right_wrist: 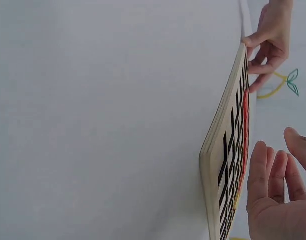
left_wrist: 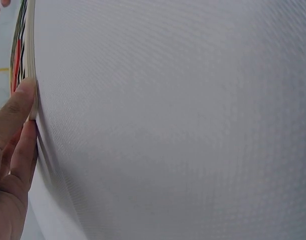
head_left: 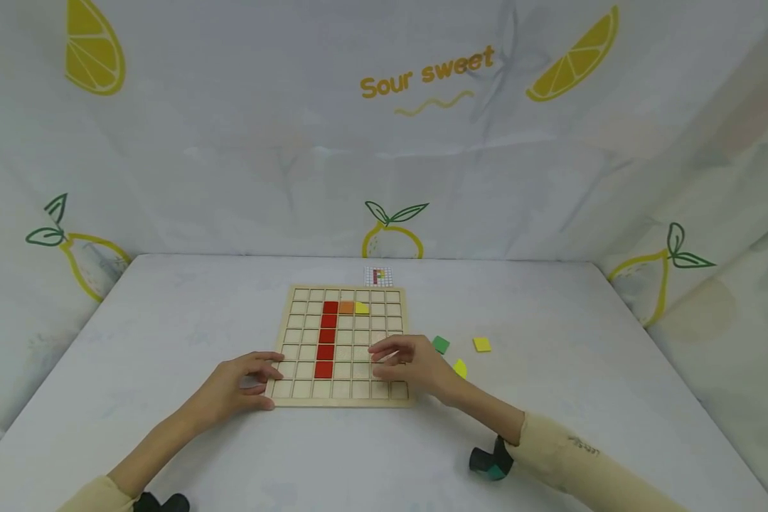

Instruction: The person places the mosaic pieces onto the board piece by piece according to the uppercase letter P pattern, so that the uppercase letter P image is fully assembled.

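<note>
A wooden grid board (head_left: 345,402) lies on the white table. Several red square tiles (head_left: 325,352) form a column in it, with an orange tile (head_left: 346,307) and a yellow piece (head_left: 361,308) beside the top one. At the board's near left corner, my left hand (head_left: 230,384) grips the edge; thumb and fingers also show there in the left wrist view. Over the right part of the board hovers my right hand (head_left: 416,363), its fingers loosely bent. The right wrist view shows nothing between those fingers (right_wrist: 260,175).
Right of the board lie a green tile (head_left: 441,345), a yellow square tile (head_left: 482,345) and a yellow rounded piece (head_left: 461,368), partly behind the right hand. A small pattern card (head_left: 379,276) sits beyond the board's far edge. A printed white cloth (head_left: 262,178) hangs behind the table.
</note>
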